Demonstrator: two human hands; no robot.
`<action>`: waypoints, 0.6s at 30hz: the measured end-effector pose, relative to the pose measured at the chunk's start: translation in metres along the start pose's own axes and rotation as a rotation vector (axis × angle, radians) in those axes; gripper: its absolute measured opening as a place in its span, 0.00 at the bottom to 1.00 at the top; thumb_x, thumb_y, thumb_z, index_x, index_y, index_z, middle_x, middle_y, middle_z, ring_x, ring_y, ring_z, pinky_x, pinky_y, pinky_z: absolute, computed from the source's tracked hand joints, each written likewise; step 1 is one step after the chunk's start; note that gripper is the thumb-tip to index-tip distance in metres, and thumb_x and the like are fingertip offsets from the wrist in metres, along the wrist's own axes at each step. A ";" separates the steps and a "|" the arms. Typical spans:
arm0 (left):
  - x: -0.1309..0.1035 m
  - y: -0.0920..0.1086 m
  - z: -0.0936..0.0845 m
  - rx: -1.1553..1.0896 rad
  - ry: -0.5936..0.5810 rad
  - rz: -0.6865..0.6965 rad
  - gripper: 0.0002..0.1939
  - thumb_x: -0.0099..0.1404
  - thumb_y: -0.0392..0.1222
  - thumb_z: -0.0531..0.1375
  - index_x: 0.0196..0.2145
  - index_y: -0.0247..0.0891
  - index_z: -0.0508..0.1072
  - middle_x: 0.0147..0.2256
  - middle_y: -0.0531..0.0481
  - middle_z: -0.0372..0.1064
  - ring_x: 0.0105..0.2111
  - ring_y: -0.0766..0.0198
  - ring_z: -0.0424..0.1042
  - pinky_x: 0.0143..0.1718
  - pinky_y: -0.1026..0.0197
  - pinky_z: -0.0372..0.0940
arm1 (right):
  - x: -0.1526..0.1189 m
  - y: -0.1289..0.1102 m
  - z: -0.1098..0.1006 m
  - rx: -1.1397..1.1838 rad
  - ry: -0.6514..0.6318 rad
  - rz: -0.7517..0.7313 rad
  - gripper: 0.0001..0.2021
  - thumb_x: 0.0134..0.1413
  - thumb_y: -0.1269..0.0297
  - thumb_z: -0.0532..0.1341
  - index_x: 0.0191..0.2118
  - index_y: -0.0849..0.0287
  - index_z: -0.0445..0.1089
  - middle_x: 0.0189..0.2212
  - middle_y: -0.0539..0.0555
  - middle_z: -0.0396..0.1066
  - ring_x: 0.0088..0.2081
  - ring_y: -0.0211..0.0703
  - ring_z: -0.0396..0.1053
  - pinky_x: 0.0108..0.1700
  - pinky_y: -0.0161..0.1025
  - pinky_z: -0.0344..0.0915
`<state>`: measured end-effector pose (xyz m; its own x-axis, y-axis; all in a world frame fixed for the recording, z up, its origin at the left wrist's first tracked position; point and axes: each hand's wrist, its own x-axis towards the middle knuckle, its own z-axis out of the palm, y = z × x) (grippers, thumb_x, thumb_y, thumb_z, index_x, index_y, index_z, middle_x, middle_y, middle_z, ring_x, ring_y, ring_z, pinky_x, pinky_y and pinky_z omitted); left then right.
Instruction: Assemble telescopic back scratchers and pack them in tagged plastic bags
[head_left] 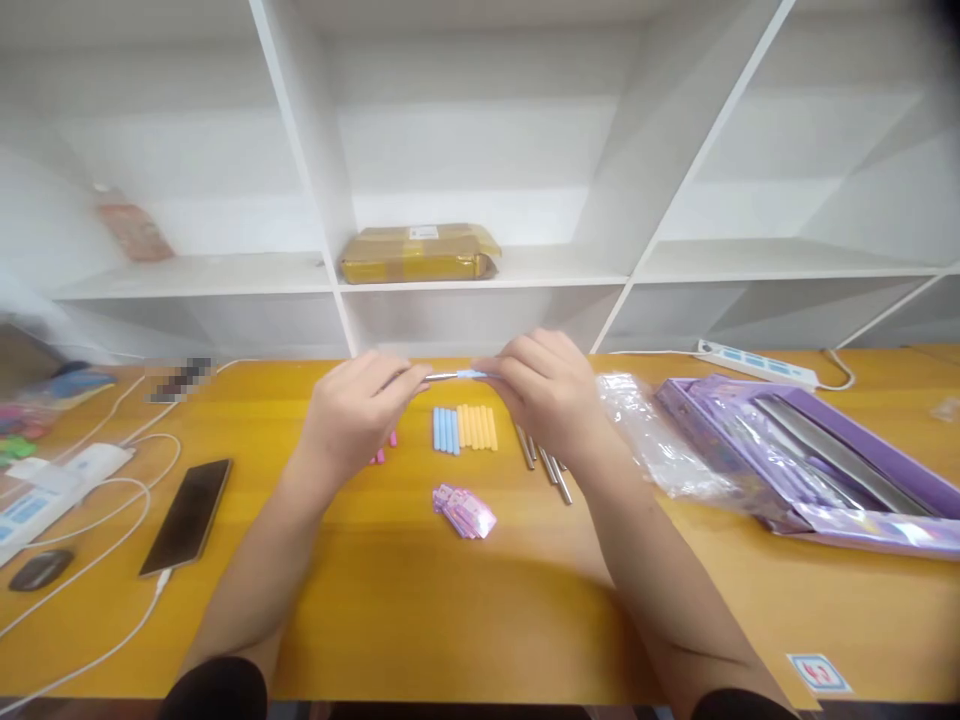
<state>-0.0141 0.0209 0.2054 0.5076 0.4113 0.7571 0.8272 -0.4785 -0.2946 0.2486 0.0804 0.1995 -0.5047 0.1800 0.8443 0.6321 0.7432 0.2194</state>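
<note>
Holding metal rod (441,377) by one end in left hand (364,405), grip narrow, fingertips closed. Pinching light-blue piece (471,373) in right hand (544,385), grip narrow too. Aligned end to end, level, just above worktop (450,620) by its far edge; probably held from opposite ends for straight alignment. Can't tell how far joined.

Laid side by side between hands and near edge: blue tubes (445,430) touching orange tubes (477,427), likely sorted by colour for easy picking. Scattered loosely under right hand: spare rods (564,485), within easy reach. Partly hidden by left hand: pink pieces (380,457). Piled nearer the near edge: pink packets (465,512). Set off toward right edge, out of the hands' way: clear bag (660,440), beside open purple box (922,480).
</note>
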 end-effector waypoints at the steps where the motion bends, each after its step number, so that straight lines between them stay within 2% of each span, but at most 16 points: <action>1: -0.001 -0.001 0.000 0.007 0.001 0.017 0.08 0.78 0.38 0.59 0.49 0.44 0.79 0.42 0.49 0.82 0.35 0.61 0.75 0.35 0.57 0.66 | 0.000 -0.002 -0.001 0.008 -0.016 0.007 0.09 0.77 0.64 0.58 0.43 0.50 0.75 0.31 0.52 0.73 0.35 0.45 0.64 0.38 0.44 0.55; 4: -0.003 -0.008 -0.001 0.039 0.024 0.051 0.08 0.77 0.36 0.60 0.49 0.45 0.79 0.41 0.50 0.83 0.33 0.60 0.73 0.35 0.56 0.66 | -0.004 -0.001 -0.001 0.032 -0.045 0.028 0.10 0.77 0.63 0.57 0.42 0.49 0.75 0.31 0.52 0.73 0.35 0.45 0.64 0.39 0.45 0.55; 7: -0.004 -0.031 -0.006 0.100 0.120 0.056 0.08 0.74 0.34 0.64 0.47 0.45 0.80 0.40 0.50 0.84 0.35 0.57 0.72 0.37 0.55 0.67 | -0.014 0.027 -0.006 0.008 -0.008 0.076 0.09 0.75 0.61 0.60 0.41 0.49 0.76 0.31 0.52 0.72 0.35 0.45 0.63 0.40 0.46 0.55; 10: -0.015 -0.077 -0.023 0.173 0.253 0.024 0.08 0.71 0.33 0.67 0.46 0.43 0.81 0.40 0.50 0.85 0.38 0.55 0.72 0.39 0.54 0.69 | -0.039 0.090 -0.023 -0.079 0.087 0.180 0.08 0.71 0.55 0.64 0.40 0.49 0.79 0.32 0.54 0.74 0.36 0.46 0.66 0.42 0.47 0.58; 12: -0.028 -0.111 -0.037 0.237 0.351 -0.009 0.06 0.70 0.33 0.68 0.43 0.43 0.82 0.38 0.52 0.85 0.37 0.57 0.73 0.38 0.55 0.68 | -0.062 0.142 -0.039 -0.161 0.200 0.339 0.11 0.68 0.52 0.66 0.37 0.51 0.80 0.32 0.57 0.74 0.38 0.48 0.68 0.43 0.48 0.61; 14: -0.041 -0.137 -0.048 0.258 0.433 -0.008 0.02 0.69 0.36 0.71 0.39 0.42 0.83 0.35 0.54 0.85 0.34 0.60 0.74 0.39 0.56 0.68 | -0.084 0.190 -0.053 -0.287 0.321 0.531 0.16 0.60 0.49 0.72 0.28 0.53 0.77 0.26 0.58 0.70 0.32 0.49 0.65 0.39 0.49 0.60; 16: -0.050 -0.152 -0.052 0.248 0.419 -0.005 0.01 0.69 0.39 0.71 0.38 0.42 0.83 0.33 0.55 0.84 0.34 0.61 0.74 0.39 0.56 0.67 | -0.099 0.222 -0.062 -0.359 0.310 0.695 0.18 0.55 0.50 0.75 0.23 0.53 0.73 0.22 0.56 0.67 0.29 0.49 0.64 0.37 0.49 0.59; 18: -0.054 -0.157 -0.051 0.262 0.395 -0.008 0.02 0.69 0.42 0.71 0.39 0.43 0.84 0.34 0.55 0.85 0.33 0.61 0.73 0.38 0.57 0.67 | -0.107 0.234 -0.065 -0.377 0.263 0.751 0.18 0.52 0.52 0.77 0.22 0.52 0.72 0.23 0.56 0.68 0.30 0.50 0.66 0.37 0.49 0.60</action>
<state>-0.1839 0.0345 0.2409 0.4123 0.0632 0.9089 0.8895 -0.2438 -0.3865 0.4891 0.1934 0.1923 0.2449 0.3475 0.9051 0.9179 0.2174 -0.3319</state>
